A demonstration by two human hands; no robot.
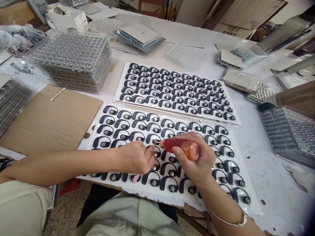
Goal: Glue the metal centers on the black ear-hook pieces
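Observation:
My right hand [200, 160] is wrapped round a small red squeeze bottle [173, 145] with an orange band at its base. The bottle tilts, its narrow tip pointing left at one of the black hook-shaped pieces. My left hand [137, 157] is closed in a pinch just left of that tip. Below its palm sticks out the pink end of a slim tool [136, 178], mostly hidden by the fingers. Under both hands lies a white sheet [248, 183] carrying rows of black hook-shaped pieces [171, 185], each with a round silvery-centred end.
A second sheet of hook-shaped pieces [177, 88] lies behind. Stacked clear trays [71, 59] stand at the back left, near brown cardboard [49, 118] with a cotton swab [57, 94] on it. More clear trays [290, 131] and packs [241, 80] sit at the right.

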